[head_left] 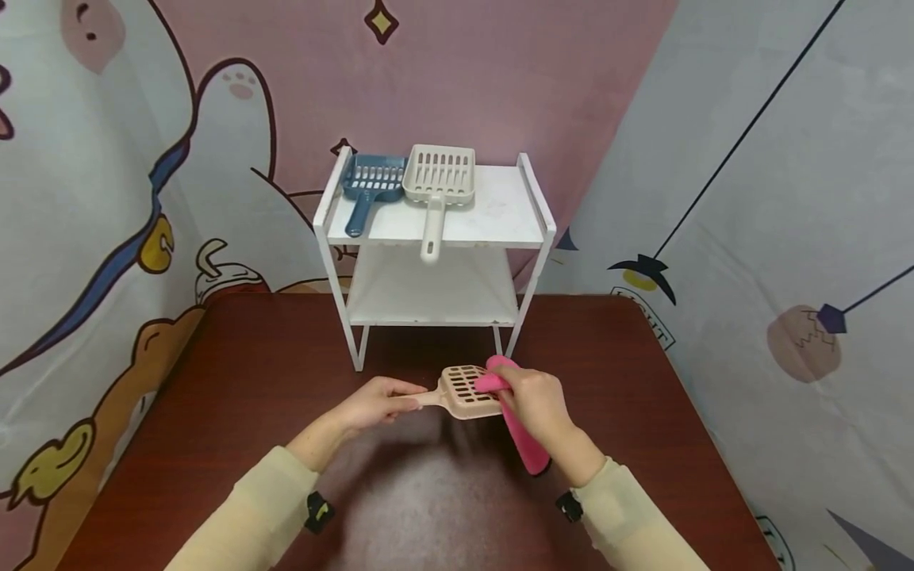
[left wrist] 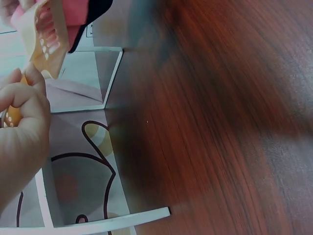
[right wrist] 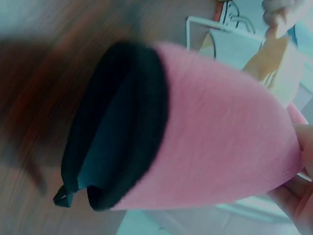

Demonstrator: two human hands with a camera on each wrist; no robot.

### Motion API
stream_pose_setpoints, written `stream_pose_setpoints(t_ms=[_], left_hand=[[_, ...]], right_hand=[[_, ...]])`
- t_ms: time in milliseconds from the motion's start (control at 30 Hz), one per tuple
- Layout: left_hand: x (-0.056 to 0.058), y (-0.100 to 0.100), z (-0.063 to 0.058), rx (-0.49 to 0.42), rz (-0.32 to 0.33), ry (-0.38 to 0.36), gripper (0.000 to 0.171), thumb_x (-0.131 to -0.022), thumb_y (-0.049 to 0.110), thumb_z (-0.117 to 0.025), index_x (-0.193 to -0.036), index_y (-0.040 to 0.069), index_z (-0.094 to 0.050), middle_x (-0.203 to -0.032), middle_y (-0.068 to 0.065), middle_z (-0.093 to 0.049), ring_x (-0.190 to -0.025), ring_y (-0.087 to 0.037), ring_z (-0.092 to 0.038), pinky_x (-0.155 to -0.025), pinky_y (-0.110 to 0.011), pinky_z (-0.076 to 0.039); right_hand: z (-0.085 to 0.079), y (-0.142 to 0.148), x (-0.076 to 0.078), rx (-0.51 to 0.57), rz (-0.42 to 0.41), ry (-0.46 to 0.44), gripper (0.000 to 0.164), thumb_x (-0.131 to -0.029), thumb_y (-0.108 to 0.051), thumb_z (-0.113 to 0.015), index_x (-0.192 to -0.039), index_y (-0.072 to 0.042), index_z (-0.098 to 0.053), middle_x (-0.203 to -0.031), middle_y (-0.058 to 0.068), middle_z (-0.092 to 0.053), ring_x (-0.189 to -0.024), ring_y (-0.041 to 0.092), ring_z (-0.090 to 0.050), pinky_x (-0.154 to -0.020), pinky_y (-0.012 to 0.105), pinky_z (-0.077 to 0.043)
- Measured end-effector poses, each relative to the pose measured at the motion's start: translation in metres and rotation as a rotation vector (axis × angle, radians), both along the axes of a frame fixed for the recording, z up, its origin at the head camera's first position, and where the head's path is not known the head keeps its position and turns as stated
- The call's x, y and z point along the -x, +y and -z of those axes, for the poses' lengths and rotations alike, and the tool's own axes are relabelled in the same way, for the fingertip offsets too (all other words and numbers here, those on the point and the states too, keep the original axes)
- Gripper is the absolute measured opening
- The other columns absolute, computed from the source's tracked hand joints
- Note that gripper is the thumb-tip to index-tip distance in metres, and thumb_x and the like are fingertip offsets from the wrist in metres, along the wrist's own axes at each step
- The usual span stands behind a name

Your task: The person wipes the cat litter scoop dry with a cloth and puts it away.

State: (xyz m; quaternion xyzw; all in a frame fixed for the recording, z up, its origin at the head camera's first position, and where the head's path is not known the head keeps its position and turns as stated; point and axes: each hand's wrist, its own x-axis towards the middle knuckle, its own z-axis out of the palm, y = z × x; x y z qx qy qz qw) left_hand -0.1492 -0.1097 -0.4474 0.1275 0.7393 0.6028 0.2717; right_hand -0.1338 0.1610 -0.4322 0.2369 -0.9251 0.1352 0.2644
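In the head view my left hand [head_left: 382,400] pinches the handle of a beige slotted litter scoop [head_left: 460,404], held above the table with its head pointing right. My right hand [head_left: 537,396] grips a pink cleaning mitt [head_left: 524,440], part of which lies over the right end of the scoop's slots. The right wrist view shows the mitt [right wrist: 225,132] hanging with its black-trimmed opening and small loop facing away from the fingers. Up close in the left wrist view, fingers curl round the scoop's handle [left wrist: 14,115], and pink shows through the slots.
A white two-tier rack [head_left: 500,210] stands at the back of the reddish-brown table [head_left: 243,444]. On its top shelf lie a blue litter scoop [head_left: 362,208] and an off-white one [head_left: 435,222], whose handle juts past the front edge. Cartoon-printed cloth [head_left: 500,79] surrounds the table's back and sides.
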Motion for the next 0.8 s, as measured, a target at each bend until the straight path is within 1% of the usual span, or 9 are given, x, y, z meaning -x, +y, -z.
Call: stream_pose_setpoints(t_ms=[100,200,267,367,500,567,600,700,800], left_hand=[[0.001,-0.005,0.001,-0.006,0.017,-0.02,0.04,-0.089,0.007,-0.06,-0.124,-0.01,-0.054,-0.061,0.007,-0.044,-0.047,-0.004,-0.03,-0.045,-0.018,-0.025],[0.001,-0.009,0.002,0.003,0.049,-0.023,0.039,-0.089,0.006,-0.059,-0.124,-0.01,-0.054,-0.063,0.008,-0.047,-0.047,-0.004,-0.03,-0.046,-0.018,-0.026],[0.001,-0.012,0.002,0.022,0.075,-0.005,0.038,-0.089,0.006,-0.059,-0.123,-0.01,-0.055,-0.065,0.008,-0.051,-0.047,-0.003,-0.031,-0.045,-0.018,-0.027],[-0.001,-0.012,0.003,0.07,0.11,0.036,0.036,-0.088,0.007,-0.061,-0.12,-0.01,-0.058,-0.063,0.007,-0.051,-0.046,-0.003,-0.032,-0.045,-0.017,-0.028],[-0.003,-0.008,0.006,0.144,0.161,0.121,0.033,-0.085,0.005,-0.064,-0.115,-0.008,-0.062,-0.058,0.006,-0.044,-0.045,-0.002,-0.032,-0.045,-0.016,-0.029],[-0.003,-0.004,0.008,0.17,0.192,0.178,0.031,-0.084,0.004,-0.065,-0.113,-0.008,-0.064,-0.059,0.007,-0.044,-0.047,-0.002,-0.034,-0.046,-0.016,-0.03],[-0.004,-0.002,0.007,0.181,0.208,0.212,0.03,-0.083,0.003,-0.065,-0.111,-0.008,-0.064,-0.062,0.004,-0.051,-0.05,-0.002,-0.037,-0.047,-0.015,-0.032],[-0.004,0.005,0.004,0.227,0.252,0.315,0.027,-0.083,0.003,-0.065,-0.108,-0.006,-0.067,-0.079,-0.005,-0.067,-0.062,-0.001,-0.047,-0.056,-0.015,-0.04],[-0.004,0.01,-0.001,0.271,0.273,0.415,0.026,-0.083,0.004,-0.065,-0.108,-0.004,-0.068,-0.1,-0.013,-0.07,-0.079,-0.002,-0.055,-0.069,-0.016,-0.046]], right_hand=[[0.002,0.01,0.005,0.005,0.029,-0.03,0.025,-0.069,-0.007,-0.079,-0.093,-0.011,-0.071,-0.08,0.005,-0.072,-0.061,0.02,-0.065,-0.052,0.037,-0.051],[0.0,0.018,0.008,0.005,0.064,-0.054,0.025,-0.071,-0.006,-0.078,-0.095,-0.011,-0.072,-0.086,0.006,-0.072,-0.064,0.021,-0.066,-0.053,0.038,-0.051],[-0.006,0.02,0.009,0.024,0.078,-0.058,0.025,-0.072,-0.007,-0.078,-0.096,-0.01,-0.072,-0.086,0.007,-0.072,-0.064,0.022,-0.066,-0.054,0.038,-0.052],[-0.018,0.018,0.009,0.077,0.078,-0.055,0.029,-0.072,-0.007,-0.079,-0.101,-0.007,-0.072,-0.087,0.01,-0.072,-0.066,0.023,-0.067,-0.057,0.038,-0.054],[-0.033,0.008,0.006,0.13,0.04,-0.039,0.033,-0.071,-0.009,-0.08,-0.103,-0.005,-0.071,-0.089,0.012,-0.072,-0.068,0.023,-0.068,-0.06,0.038,-0.055],[-0.037,0.0,0.005,0.139,-0.001,-0.021,0.032,-0.071,-0.009,-0.08,-0.102,-0.007,-0.072,-0.089,0.011,-0.073,-0.069,0.022,-0.068,-0.06,0.037,-0.054],[-0.038,-0.004,0.005,0.141,-0.022,-0.014,0.032,-0.071,-0.008,-0.08,-0.101,-0.007,-0.072,-0.089,0.01,-0.073,-0.07,0.022,-0.068,-0.061,0.037,-0.054],[-0.034,-0.015,0.003,0.13,-0.088,-0.008,0.031,-0.07,-0.008,-0.08,-0.1,-0.009,-0.072,-0.088,0.007,-0.073,-0.071,0.019,-0.069,-0.062,0.034,-0.054],[-0.026,-0.024,0.001,0.114,-0.134,-0.041,0.031,-0.07,-0.01,-0.08,-0.099,-0.011,-0.072,-0.086,0.003,-0.073,-0.068,0.017,-0.067,-0.06,0.031,-0.053]])
